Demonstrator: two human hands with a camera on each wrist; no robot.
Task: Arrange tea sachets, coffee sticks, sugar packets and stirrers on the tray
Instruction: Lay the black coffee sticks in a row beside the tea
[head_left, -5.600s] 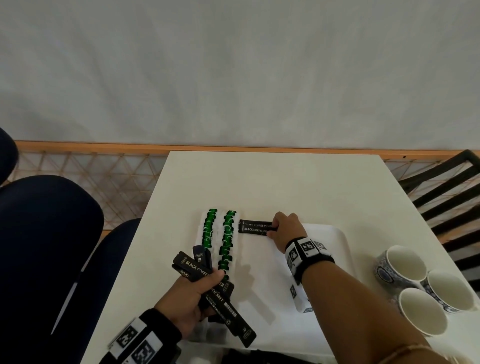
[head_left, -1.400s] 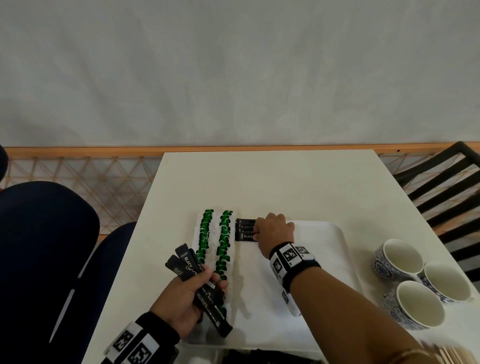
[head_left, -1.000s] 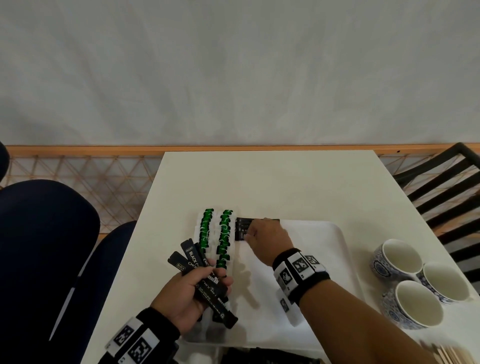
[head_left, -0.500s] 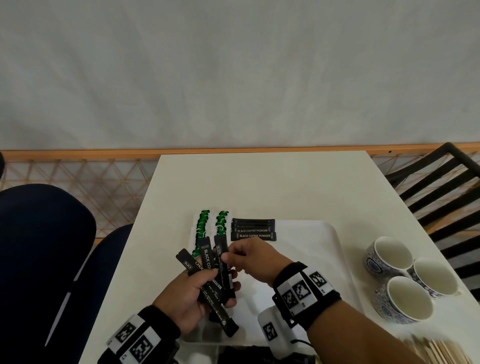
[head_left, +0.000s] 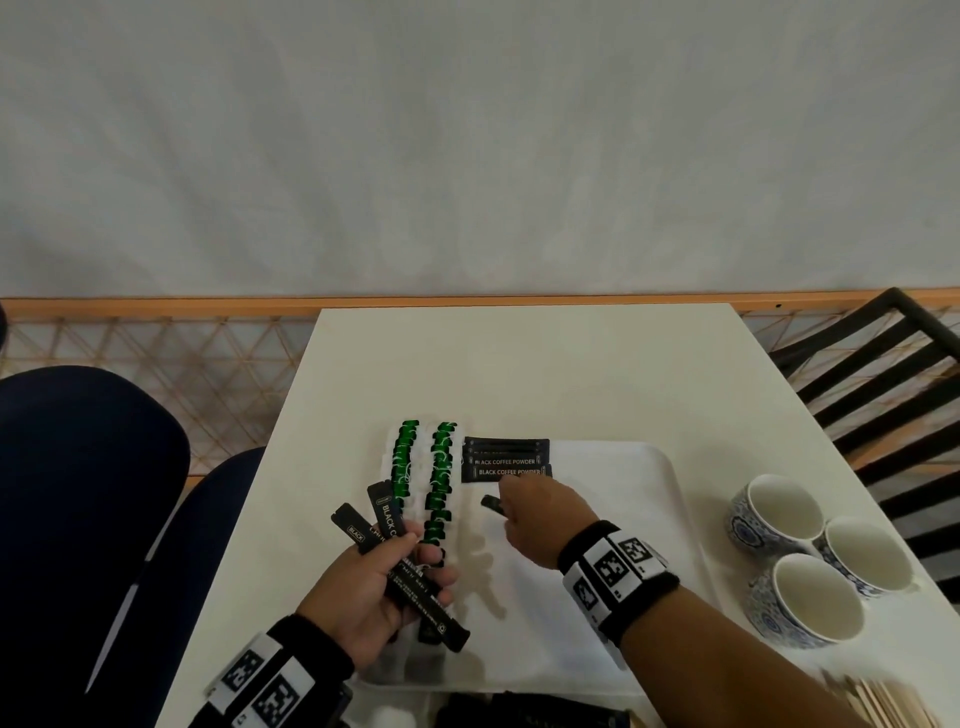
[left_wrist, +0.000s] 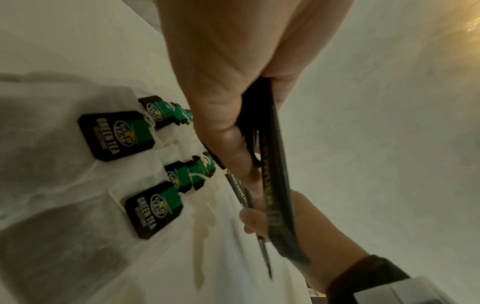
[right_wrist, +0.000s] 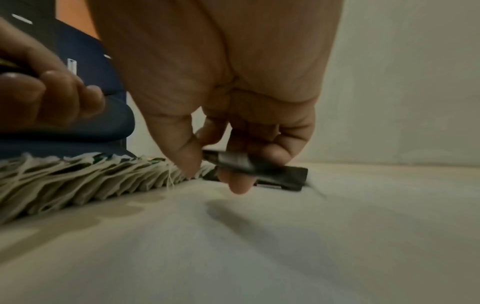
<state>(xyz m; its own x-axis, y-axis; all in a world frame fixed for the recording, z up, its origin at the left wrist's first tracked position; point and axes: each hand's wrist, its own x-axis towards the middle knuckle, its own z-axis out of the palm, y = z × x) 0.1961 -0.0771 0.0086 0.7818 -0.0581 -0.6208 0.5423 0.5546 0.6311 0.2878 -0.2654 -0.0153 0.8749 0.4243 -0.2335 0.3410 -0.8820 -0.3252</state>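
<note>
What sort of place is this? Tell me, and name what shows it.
Probably a home or office refreshment corner, though I can't be sure: a small white table against a plain wall, three patterned cups, and a white tray laid with green tea sachets and black coffee sticks.

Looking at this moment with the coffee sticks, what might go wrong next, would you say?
The right hand pinches one coffee stick low over the laid stack; a careless drop may knock it crooked. The left hand grips a fanned bundle over the tea sachets; one stick could slip onto those rows.
</note>
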